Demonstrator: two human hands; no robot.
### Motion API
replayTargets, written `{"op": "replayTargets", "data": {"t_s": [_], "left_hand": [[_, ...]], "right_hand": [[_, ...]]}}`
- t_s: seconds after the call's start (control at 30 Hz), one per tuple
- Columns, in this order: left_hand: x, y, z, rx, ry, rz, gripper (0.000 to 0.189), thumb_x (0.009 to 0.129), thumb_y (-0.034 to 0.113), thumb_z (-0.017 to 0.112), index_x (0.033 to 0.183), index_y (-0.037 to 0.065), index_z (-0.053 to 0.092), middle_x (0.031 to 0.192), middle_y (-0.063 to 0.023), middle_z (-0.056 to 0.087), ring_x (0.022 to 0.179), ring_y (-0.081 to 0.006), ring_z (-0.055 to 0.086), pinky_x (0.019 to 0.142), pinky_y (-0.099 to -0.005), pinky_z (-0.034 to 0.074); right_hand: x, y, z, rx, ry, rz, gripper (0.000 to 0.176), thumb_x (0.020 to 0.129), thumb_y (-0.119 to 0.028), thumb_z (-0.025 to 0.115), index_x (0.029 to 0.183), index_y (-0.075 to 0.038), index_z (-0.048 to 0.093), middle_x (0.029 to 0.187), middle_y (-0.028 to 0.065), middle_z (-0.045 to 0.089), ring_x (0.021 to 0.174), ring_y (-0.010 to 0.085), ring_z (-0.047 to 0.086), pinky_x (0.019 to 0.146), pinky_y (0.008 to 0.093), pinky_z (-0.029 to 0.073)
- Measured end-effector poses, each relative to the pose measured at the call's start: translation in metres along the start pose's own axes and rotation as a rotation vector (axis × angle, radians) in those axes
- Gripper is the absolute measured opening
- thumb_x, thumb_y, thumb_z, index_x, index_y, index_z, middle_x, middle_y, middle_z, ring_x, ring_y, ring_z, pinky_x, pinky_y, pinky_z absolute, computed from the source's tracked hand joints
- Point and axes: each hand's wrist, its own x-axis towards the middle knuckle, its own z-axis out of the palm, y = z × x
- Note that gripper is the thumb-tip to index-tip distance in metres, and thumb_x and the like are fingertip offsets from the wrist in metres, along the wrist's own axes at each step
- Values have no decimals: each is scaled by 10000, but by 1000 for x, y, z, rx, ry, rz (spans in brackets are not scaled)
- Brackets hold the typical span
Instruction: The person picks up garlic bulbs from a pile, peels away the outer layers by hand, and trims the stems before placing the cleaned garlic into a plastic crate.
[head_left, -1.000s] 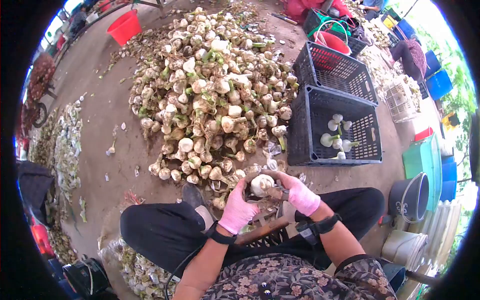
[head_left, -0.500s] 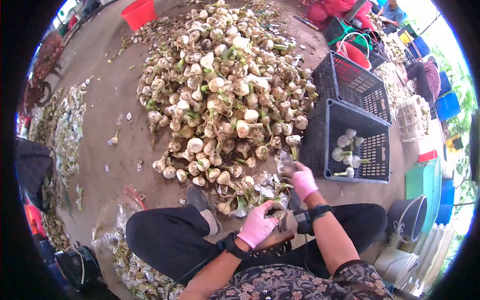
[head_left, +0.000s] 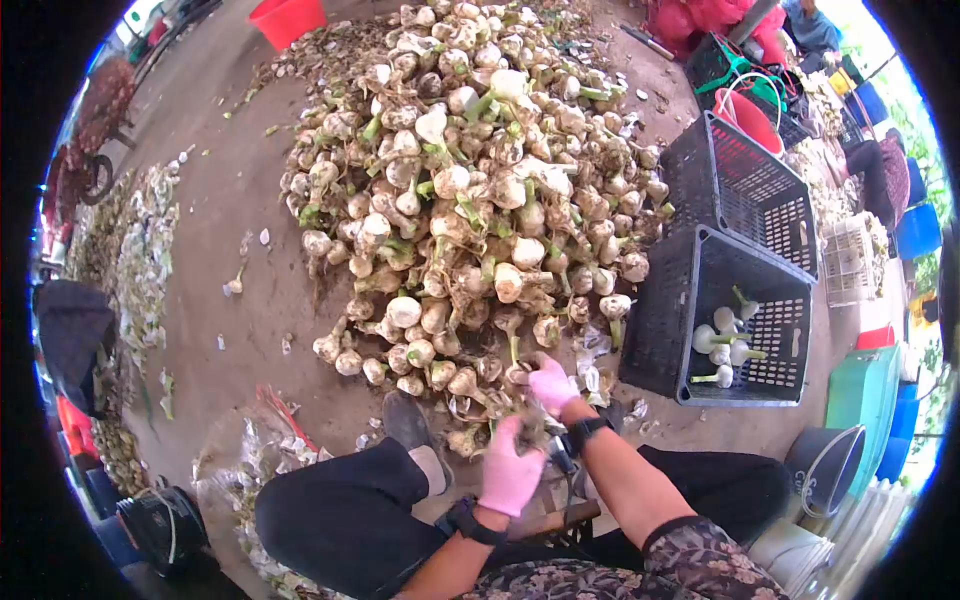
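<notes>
A large heap of garlic bulbs with stems (head_left: 450, 180) lies on the ground in front of me. My left hand (head_left: 512, 470), in a pink glove, is closed near the front edge of the heap, around something brownish and blurred, perhaps a garlic bulb. Just beyond it and to the right, my right hand (head_left: 550, 385), also pink-gloved, has its fingers at the heap's edge; what they touch is hard to make out. Several cleaned garlic bulbs (head_left: 722, 345) lie in the near black crate (head_left: 750, 388) at the right.
Behind the near crate stands another black crate (head_left: 740, 190), with a red bucket (head_left: 750, 120) beyond. A dark bucket (head_left: 825, 465) and green tub (head_left: 862, 400) stand at right. Garlic peelings (head_left: 140, 270) lie at left. Two people sit at the upper right.
My right hand has moved left and closer to my left hand. The view has shifted, so the heap and crates sit lower and farther right. Bulbs in the crate are arranged differently.
</notes>
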Motion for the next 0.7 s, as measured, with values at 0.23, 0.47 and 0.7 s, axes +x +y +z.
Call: {"op": "replayTargets", "data": {"t_s": [0.23,0.47,0.7], "left_hand": [[5,2,-12,400,325,410,515,631,3,662,1134,14,555,1065,-173,565,1020,-330,542,906,-365,439],[-30,25,-19,163,12,502,559,604,-71,633,1150,17,552,1148,-137,524,1104,-285,518,964,-329,405],[-46,37,-24,41,31,577,567,597,-82,597,1153,31,572,1146,-136,545,1102,-287,526,980,-335,397]], "right_hand": [[-128,-26,-16,567,-414,-67,288,903,-123,527,1168,-13,503,1074,91,567,967,191,572,849,313,473],[-187,-61,-30,114,-140,-321,455,881,-325,620,1194,-7,533,1058,55,616,932,132,588,806,278,474],[-204,-74,-14,153,-83,-364,296,840,-230,692,1000,9,618,890,21,636,806,84,557,729,252,464]]}}
